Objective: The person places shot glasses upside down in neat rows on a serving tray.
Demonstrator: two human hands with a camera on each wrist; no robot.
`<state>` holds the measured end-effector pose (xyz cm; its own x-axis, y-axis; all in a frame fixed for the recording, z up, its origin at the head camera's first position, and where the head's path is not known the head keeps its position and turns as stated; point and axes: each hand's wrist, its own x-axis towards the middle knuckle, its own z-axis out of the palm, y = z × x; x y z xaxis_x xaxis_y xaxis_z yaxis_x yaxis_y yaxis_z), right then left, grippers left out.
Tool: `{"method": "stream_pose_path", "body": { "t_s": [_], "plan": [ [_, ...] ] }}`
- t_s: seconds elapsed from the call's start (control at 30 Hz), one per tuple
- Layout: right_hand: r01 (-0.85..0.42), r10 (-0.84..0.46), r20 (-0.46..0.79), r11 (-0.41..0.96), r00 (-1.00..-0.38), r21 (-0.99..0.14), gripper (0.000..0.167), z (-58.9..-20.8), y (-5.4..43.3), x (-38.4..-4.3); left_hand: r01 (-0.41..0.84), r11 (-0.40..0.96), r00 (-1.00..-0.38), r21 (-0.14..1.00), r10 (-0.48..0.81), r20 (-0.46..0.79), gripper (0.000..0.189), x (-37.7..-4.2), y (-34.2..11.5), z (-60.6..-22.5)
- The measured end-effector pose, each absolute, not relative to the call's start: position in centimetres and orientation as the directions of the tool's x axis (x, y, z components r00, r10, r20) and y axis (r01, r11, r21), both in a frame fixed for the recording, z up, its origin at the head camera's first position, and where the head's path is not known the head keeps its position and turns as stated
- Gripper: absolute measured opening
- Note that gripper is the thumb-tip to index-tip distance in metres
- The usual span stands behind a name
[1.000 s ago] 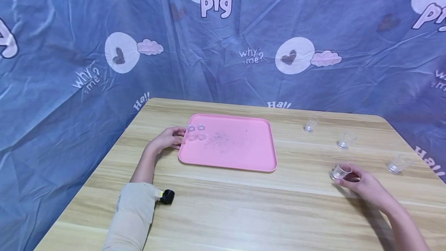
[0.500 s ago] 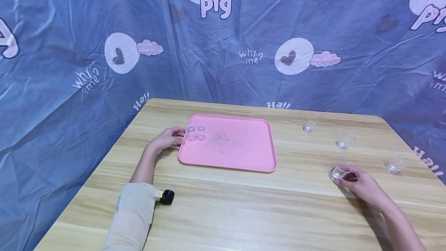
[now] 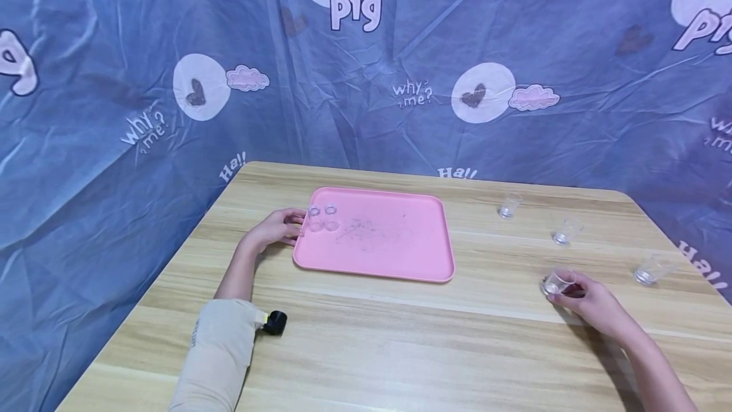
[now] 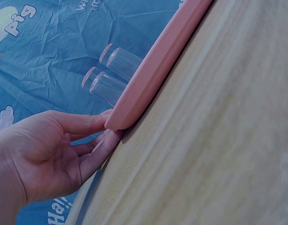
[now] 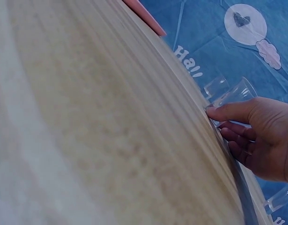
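My left hand (image 3: pixel 271 231) pinches the left rim of a pink tray (image 3: pixel 394 266), thumb above and fingers below, as the left wrist view shows. Two clear glasses stand mouth-down at the tray's left end, a left glass (image 4: pixel 104 86) and a right glass (image 4: pixel 125 63). Far to the right, my right hand (image 3: pixel 600 307) holds a small clear glass (image 3: pixel 557 281) between thumb and fingers, its mouth up and its base close to the tabletop. In the right wrist view the thumb (image 5: pixel 228 111) lies along that glass's lower side.
Three more clear glasses stand on the wooden table (image 3: pixel 400 348): a back glass (image 3: pixel 509 206), a middle glass (image 3: pixel 566 232) and a glass near the right edge (image 3: pixel 652 270). A blue printed curtain (image 3: pixel 320 113) hangs behind. A black device (image 3: pixel 275 323) sits at the left sleeve.
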<state>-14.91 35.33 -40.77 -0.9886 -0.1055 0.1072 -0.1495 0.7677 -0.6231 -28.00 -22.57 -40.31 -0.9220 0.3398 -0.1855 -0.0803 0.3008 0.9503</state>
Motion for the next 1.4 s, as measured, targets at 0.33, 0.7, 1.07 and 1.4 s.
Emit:
{"method": "stream_pose_path", "body": {
  "t_s": [0.33,0.7,1.07,1.4],
  "plan": [
    [-0.154,-0.134,0.078,0.780,-0.988,-0.607,0.051,-40.5,35.4,-15.3,-0.085,0.300,-0.923,0.950,0.334,-0.189,0.052,-28.1,-22.6,-40.4],
    [-0.237,-0.216,0.109,0.759,-0.970,-0.606,0.046,-39.2,34.7,-16.1,-0.094,0.324,-0.925,0.941,0.321,-0.202,0.051,-28.2,-22.6,-40.3],
    [-0.349,-0.304,0.178,0.739,-0.936,-0.576,0.037,-36.9,32.7,-17.5,-0.091,0.307,-0.920,0.947,0.337,-0.198,0.052,-28.1,-22.6,-40.2],
    [-0.382,-0.359,0.160,0.719,-0.919,-0.581,0.033,-35.0,30.1,-19.1,-0.094,0.300,-0.924,0.949,0.330,-0.195,0.052,-28.0,-22.6,-40.2]
  ]
}}
